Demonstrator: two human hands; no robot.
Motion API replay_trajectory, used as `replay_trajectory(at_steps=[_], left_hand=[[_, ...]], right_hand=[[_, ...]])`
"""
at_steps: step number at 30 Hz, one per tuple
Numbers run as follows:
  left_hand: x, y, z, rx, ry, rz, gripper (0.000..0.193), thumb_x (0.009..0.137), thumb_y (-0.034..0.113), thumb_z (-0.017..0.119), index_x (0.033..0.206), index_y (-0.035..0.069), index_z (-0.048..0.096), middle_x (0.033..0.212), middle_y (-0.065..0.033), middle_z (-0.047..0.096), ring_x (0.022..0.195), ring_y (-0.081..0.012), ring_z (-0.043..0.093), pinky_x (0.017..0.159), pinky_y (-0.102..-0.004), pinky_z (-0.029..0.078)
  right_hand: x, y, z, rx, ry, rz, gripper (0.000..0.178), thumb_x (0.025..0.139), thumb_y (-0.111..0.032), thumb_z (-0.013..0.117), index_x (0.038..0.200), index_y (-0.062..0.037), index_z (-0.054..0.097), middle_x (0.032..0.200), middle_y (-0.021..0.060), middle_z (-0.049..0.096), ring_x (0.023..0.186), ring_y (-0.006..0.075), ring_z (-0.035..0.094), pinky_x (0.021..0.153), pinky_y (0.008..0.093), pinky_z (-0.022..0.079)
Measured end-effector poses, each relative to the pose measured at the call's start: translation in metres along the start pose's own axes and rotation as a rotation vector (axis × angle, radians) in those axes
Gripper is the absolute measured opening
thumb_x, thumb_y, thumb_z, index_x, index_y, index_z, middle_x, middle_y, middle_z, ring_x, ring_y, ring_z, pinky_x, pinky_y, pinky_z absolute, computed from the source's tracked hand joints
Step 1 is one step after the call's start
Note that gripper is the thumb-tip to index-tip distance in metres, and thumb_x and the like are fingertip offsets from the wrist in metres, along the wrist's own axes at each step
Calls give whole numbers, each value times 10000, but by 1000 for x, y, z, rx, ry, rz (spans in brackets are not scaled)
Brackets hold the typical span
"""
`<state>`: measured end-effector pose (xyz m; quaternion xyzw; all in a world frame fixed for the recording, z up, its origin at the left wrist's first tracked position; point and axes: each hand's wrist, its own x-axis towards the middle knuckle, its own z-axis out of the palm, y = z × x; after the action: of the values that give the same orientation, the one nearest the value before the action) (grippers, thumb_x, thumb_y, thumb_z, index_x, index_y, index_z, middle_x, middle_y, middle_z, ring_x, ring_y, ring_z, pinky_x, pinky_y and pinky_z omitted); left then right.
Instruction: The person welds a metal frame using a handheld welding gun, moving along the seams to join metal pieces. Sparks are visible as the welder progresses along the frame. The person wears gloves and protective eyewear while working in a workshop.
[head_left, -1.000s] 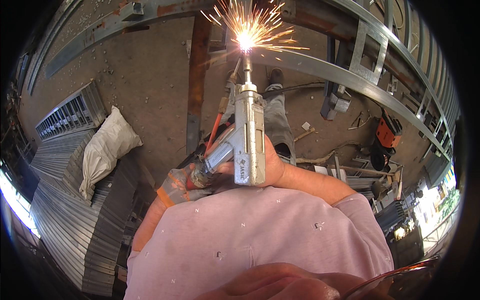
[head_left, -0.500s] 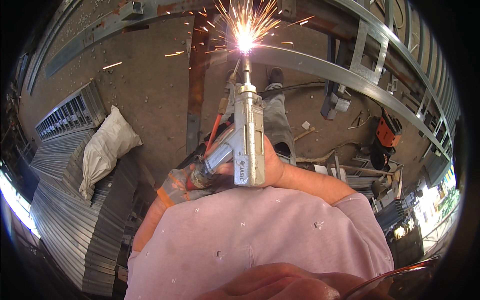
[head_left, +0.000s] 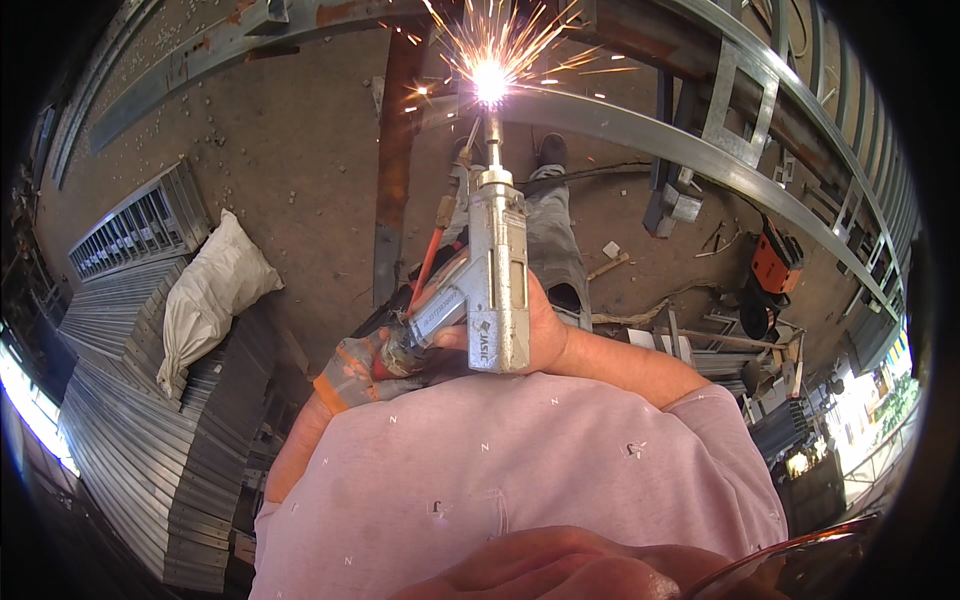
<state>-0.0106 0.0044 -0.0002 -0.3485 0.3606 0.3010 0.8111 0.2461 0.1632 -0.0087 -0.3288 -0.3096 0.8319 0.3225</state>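
A silver-grey welding gun points away from me, its nozzle end at a blinding white glow that throws orange sparks. My gloved left hand is closed round the slanted handle at the gun's lower left. Bare, my right hand wraps the gun's body from beneath and the right, its fingers mostly hidden behind it. Beside the gun runs a thin orange tube toward the nozzle tip. A bright metal bar curves off to the right from the glow, which hides the spot being worked.
A rusty beam extends toward me left of my legs. Stacked ribbed metal profiles lie at left under a pale sack. An orange-and-black machine stands at right, near cables and scraps. Metal framing fills the far right.
The spark spray has changed shape, with fewer streaks on the left and more to the right. My hands and the welding gun stay where they were.
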Motion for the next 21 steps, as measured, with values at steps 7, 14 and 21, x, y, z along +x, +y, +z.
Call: replay_trajectory(at_steps=[7,14,21], left_hand=[[-1,0,-1,79,17,8,420,1112,243,576,1457,6,552,1328,-157,699,1136,-218,714,932,-377,636],[-2,0,-2,112,24,14,419,1092,229,608,1446,9,564,1317,-142,708,1126,-201,714,933,-363,631],[-5,-4,-4,137,34,14,421,1072,214,639,1435,12,575,1305,-127,717,1116,-184,714,935,-349,626]], right_hand=[[-2,7,0,-30,9,12,347,825,-83,913,1105,-22,717,980,66,736,877,174,709,782,345,585],[-2,8,1,-59,9,-20,344,820,-96,916,1093,-22,720,965,65,731,867,181,708,773,348,583],[-4,11,0,-65,1,-23,349,818,-115,920,1091,-24,722,964,73,730,856,194,709,761,352,576]])
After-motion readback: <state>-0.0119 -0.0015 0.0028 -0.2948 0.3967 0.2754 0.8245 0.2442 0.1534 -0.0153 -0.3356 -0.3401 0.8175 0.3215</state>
